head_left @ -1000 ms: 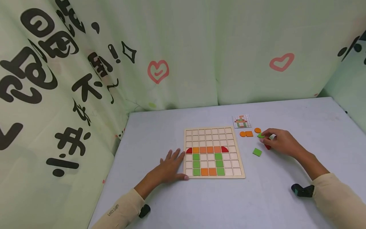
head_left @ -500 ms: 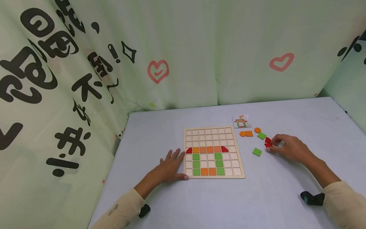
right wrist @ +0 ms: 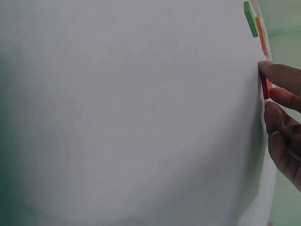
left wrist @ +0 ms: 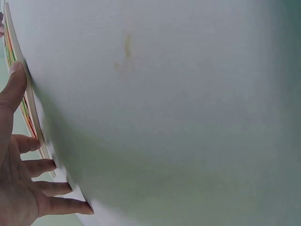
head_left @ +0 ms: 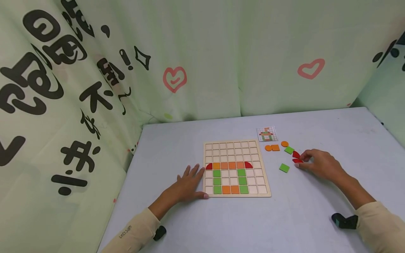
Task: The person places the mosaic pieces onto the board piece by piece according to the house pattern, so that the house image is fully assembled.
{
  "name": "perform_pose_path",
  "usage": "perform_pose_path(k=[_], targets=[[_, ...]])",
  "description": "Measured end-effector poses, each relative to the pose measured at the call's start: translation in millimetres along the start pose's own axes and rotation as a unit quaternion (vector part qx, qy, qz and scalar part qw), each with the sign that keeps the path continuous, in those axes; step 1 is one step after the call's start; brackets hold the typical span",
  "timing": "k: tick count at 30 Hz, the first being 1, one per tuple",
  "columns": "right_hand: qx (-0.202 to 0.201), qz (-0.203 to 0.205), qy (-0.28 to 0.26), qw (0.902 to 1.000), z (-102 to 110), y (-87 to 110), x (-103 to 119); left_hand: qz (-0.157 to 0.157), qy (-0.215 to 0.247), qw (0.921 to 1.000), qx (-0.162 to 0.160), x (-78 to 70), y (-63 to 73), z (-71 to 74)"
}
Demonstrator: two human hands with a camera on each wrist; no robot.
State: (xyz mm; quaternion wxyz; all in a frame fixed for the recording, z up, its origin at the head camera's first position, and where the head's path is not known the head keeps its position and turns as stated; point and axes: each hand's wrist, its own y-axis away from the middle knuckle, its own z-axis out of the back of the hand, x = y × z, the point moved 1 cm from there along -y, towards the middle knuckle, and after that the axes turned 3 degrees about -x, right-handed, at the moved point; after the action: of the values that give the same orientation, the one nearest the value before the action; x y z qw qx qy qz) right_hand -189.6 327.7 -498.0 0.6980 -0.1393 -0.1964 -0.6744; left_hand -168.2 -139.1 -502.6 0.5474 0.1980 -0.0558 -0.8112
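Note:
A wooden grid board (head_left: 268,175) lies on the table with green, orange and red tiles set in some of its squares. My left hand (head_left: 188,186) rests at its left edge, fingers spread and thumb at the near corner; the left wrist view shows the thumb (left wrist: 16,80) against the board's side. To the right of the board, my right hand (head_left: 324,165) pinches a red rounded tile (head_left: 297,160) between thumb and forefinger, low at the tabletop. A second red tile (head_left: 296,154) lies just beyond it. In the right wrist view the red tile (right wrist: 264,87) stands between the fingertips.
A small pattern card (head_left: 267,134) lies beyond the board's far right corner. Loose nearby are two orange round tiles, one of them a disc (head_left: 284,143), an orange square (head_left: 275,148), and two green squares (head_left: 284,168). A printed curtain (head_left: 215,88) hangs behind the table.
My right hand has left the far green tile, moving right and nearer to the red tiles, where it now pinches one. My left hand and the board have stayed put.

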Motion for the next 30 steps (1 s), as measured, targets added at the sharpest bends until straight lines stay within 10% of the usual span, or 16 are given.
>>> perform_pose_path(k=[30], targets=[[0.002,0.051,-0.03,0.9983,-2.6,3.8,2.5,0.0,-0.003,1.0,0.0,-0.7,0.1,0.5]])
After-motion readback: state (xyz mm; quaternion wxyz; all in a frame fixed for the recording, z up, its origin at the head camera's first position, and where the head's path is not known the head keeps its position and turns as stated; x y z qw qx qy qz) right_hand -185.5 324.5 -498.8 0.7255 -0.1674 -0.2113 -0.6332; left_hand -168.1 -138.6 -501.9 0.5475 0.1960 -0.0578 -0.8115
